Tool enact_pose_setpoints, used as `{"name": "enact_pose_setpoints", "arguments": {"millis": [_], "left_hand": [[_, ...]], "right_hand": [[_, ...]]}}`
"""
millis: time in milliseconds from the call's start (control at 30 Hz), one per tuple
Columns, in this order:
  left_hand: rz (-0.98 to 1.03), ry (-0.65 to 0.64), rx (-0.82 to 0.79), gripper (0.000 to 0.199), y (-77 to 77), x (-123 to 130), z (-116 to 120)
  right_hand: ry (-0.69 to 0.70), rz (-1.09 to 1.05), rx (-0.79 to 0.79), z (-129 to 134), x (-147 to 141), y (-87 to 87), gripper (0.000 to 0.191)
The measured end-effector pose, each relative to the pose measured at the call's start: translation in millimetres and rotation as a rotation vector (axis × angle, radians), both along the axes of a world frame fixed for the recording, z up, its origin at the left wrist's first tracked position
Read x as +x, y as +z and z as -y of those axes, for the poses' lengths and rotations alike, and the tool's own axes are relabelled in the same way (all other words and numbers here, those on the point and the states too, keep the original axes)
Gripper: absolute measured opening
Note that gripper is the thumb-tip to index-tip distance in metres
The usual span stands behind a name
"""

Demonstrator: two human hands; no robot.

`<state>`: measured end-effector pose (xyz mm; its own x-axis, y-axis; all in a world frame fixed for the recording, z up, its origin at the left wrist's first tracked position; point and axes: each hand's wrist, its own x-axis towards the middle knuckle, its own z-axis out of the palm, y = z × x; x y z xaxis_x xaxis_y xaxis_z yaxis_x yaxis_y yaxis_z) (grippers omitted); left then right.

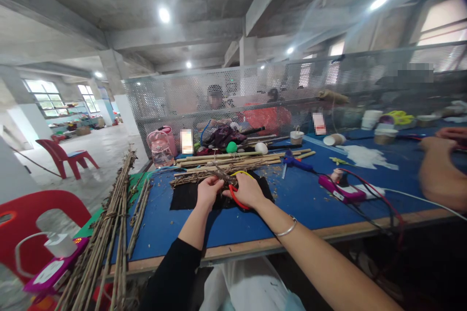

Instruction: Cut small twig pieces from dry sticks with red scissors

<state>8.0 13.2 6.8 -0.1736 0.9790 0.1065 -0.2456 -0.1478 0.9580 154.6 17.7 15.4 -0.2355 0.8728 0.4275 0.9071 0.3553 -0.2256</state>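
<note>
My right hand [248, 191] is closed around a pair of scissors [237, 198] with red and yellow handles. Their blades point up and to the left, over the twigs. Close beside the blades, my left hand [208, 191] has its fingertips pinched together; what they hold is too small to make out. Both hands are above a black cloth [178, 200] on the blue tabletop [160, 233]. A row of thin brown twigs [186, 178] lies along the cloth's far edge, with longer pale sticks [193, 159] behind it.
A tall bundle of sticks [109, 214] leans at the left table edge. To the right are a blue glue gun [297, 162], a purple power strip [341, 189] with cables, and a co-worker's arm [441, 170]. A perforated metal screen [164, 97] stands behind.
</note>
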Motion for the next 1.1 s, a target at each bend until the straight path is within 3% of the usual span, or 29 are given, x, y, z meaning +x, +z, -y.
{"name": "enact_pose_setpoints", "arguments": {"millis": [333,700,833,1100], "left_hand": [[0.005,0.021,-0.036,0.033,-2.3,2.9,0.7],[-0.084,0.074,0.02,0.029,-7.5,1.7,-3.2],[-0.129,0.079,0.048,0.026,-9.1,1.3,-4.5],[-0.102,0.094,0.011,0.038,-12.1,-0.7,-7.7]], "right_hand": [[0.022,0.005,-0.03,1.1,0.8,0.4,0.055],[0.046,0.014,-0.033,1.2,1.4,0.0,0.059],[0.019,0.0,-0.1,2.3,0.3,1.2,0.057],[-0.016,-0.002,-0.134,2.7,0.2,2.3,0.056]]}}
